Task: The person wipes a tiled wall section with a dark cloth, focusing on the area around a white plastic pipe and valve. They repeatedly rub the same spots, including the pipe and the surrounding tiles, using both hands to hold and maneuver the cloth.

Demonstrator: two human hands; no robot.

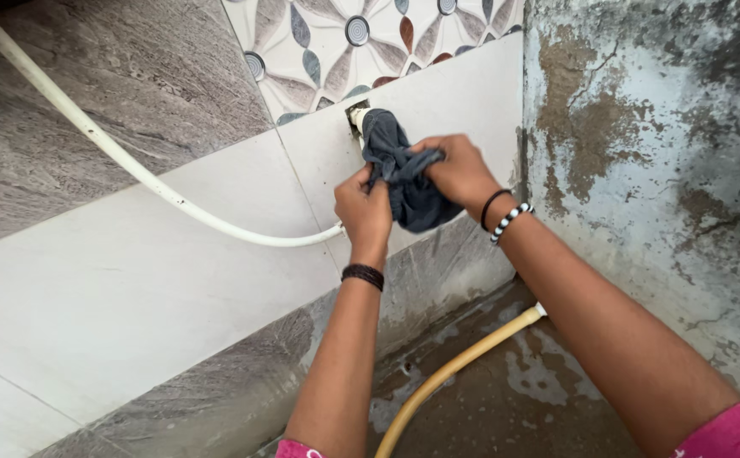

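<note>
**Both hands bunched in a dark cloth at the wall fitting**

Nearest to us, two pink sleeve edges show at the bottom of the view, and our bare forearms reach up and away from them. Below and between the arms a yellowish hose [455, 370] curves across the wet, blotched concrete floor [548, 407].

Further out, our left hand [364, 212] is closed, its fingers pinching a fold of the dark grey cloth [408, 182]; a dark band sits on that wrist. Our right hand [459, 172] is closed as well, gripping the upper bunch of the same cloth, with a black band and a black-and-white beaded bracelet [510, 220] on its wrist. The cloth hangs crumpled between the two hands, and its top end is wrapped around a small fitting [357, 113] in the wall.

We judge the cloth soft, limp and light, perhaps damp given the wet floor; it should give wherever it is squeezed, so the thick gathered folds near the fitting offer the surest hold.

Beyond the hands, a white hose [132, 161] sweeps along the smooth, glossy pale tiles [175, 280]. Above them lie grey stone-look tiles and a tile with a petal pattern [344, 42]. To the right stands a rough plaster wall [658, 170], stained and flaking.
</note>
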